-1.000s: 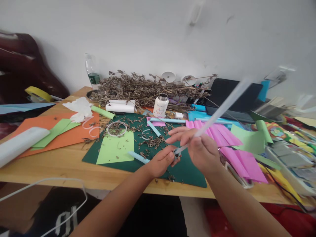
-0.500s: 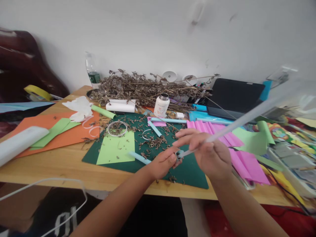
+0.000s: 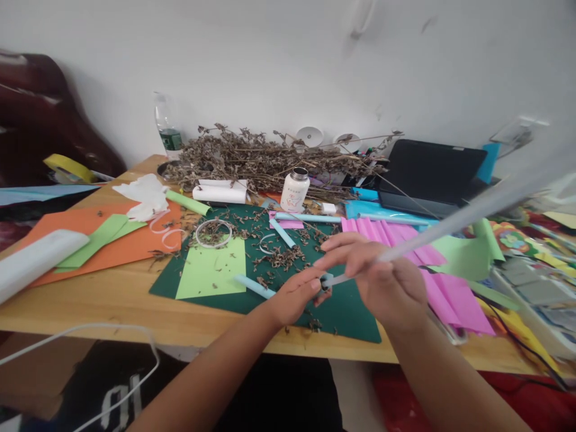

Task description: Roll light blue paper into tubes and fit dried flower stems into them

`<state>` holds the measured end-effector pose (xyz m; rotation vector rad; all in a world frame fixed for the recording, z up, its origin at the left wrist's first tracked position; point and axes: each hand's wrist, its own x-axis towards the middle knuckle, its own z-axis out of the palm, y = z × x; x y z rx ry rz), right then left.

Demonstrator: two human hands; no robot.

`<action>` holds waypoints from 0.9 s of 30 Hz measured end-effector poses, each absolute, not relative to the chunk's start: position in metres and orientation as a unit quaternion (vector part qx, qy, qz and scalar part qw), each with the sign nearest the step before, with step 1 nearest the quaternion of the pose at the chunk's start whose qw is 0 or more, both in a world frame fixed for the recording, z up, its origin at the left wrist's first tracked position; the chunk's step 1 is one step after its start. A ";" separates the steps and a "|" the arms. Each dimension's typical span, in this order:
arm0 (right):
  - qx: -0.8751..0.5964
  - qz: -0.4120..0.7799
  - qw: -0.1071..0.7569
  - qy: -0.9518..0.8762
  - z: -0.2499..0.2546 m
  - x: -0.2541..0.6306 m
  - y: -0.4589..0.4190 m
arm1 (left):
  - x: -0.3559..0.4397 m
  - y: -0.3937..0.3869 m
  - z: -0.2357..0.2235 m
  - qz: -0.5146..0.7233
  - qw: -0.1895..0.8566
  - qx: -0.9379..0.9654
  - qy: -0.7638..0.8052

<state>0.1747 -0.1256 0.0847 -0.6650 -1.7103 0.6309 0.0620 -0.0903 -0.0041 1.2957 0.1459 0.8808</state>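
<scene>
My left hand is closed around a rolled light-blue paper tube, whose far end pokes out to the left. Dark bits show inside the tube's right-hand opening. A long translucent white stick is gripped in my right hand, between thumb and fingers. Its lower tip meets the opening beside my left thumb; how deep it sits is hidden. Under both hands lies a green cutting mat, strewn with crumbled dry leaves. Another short blue paper tube rests behind them.
A white bottle without a lid stands behind the mat, before a heap of dried plants. Pink crepe paper and a tray of odds and ends are on the right. Orange paper and a white roll lie left.
The white stick has shifted slightly, its upper part a little to the right with my right hand. My left hand keeps hold of the paper tube in nearly the same place.
</scene>
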 end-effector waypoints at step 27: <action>-0.297 0.256 0.555 -0.734 0.086 0.171 -0.116 | 0.063 -0.087 -0.007 0.365 0.748 0.551 0.061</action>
